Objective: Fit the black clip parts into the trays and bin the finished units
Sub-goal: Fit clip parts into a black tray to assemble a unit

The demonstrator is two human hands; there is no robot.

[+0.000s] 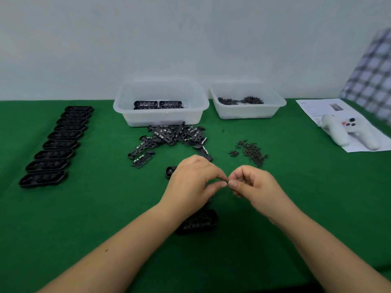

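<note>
In the head view, the left hand (pixel 193 182) and the right hand (pixel 251 183) are brought fingertip to fingertip above the green table cover (pixel 105 208). A very small dark part seems to be pinched between them, though what it is cannot be told at this size. One black tray (pixel 198 222) lies just under the left wrist, and another (pixel 170 171) shows beyond the left knuckles.

The step in hand is judged to be the orienting of one small piece before it is seated. It would be best turned while held low over the tray, so that a slip drops it close by.

The heap of black clip parts (pixel 169 138) lies just beyond both hands, and the loose small pins (pixel 252 152) beyond the right hand. The bin of finished units (pixel 160 102) stands farther off, and the row of trays (pixel 57 142) well to the left.
</note>
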